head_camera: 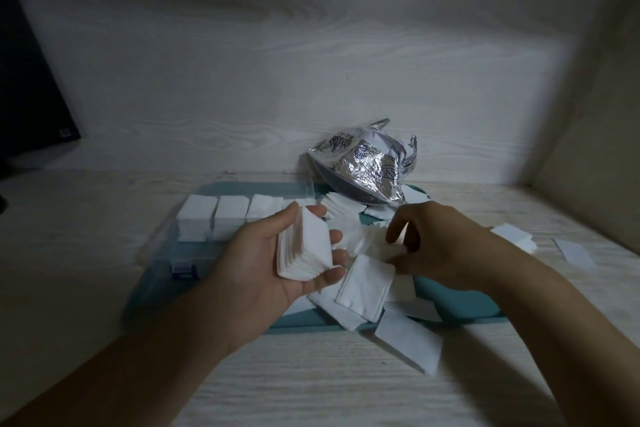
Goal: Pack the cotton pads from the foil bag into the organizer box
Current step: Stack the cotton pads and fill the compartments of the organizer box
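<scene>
Head: pad stack (306,250) in left hand (263,260)

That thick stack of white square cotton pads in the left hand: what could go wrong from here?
1. The left hand grips the stack of white square cotton pads by its edges only; it might fan out and spill.
2. Loose white pads overhang the teal tray; a forearm might sweep them away.
3. The crumpled silver foil bag leans behind the clear plastic organizer box and might tip onto the packed rows.
</scene>
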